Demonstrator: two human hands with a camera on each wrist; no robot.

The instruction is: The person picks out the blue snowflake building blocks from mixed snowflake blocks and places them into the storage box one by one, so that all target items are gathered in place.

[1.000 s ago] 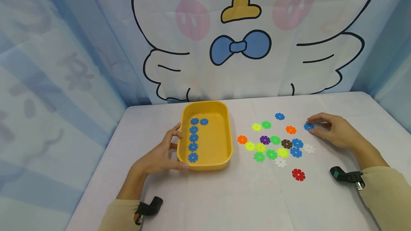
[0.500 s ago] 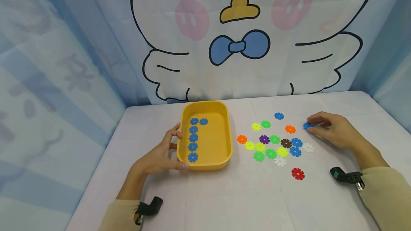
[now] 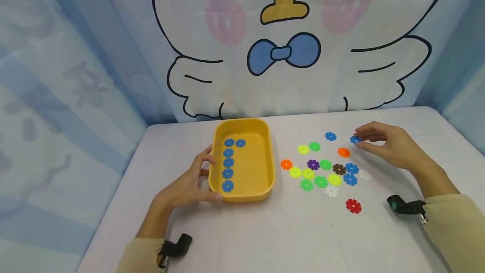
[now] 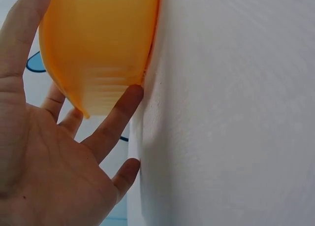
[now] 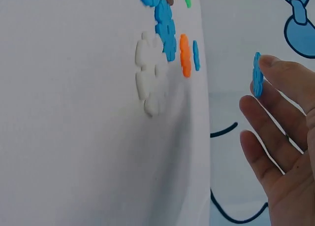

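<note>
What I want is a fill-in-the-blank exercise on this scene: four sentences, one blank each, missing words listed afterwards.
1. The tray touched by the left hand is coloured ____.
2. The held blue disc is pinched by the person's ____ hand.
3. Inside the tray lie exactly ____ blue discs.
4. The lowest disc in the head view is coloured ____.

Missing words: yellow; right; six; red.

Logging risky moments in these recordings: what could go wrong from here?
The right hand pinches a blue piece by its fingertips above the table, so it might slip. Other loose pieces lie between that hand and the yellow tray; a low pass could brush them. The left hand grips the tray's side, so a tug might disturb the blue pieces lined up inside.
</note>
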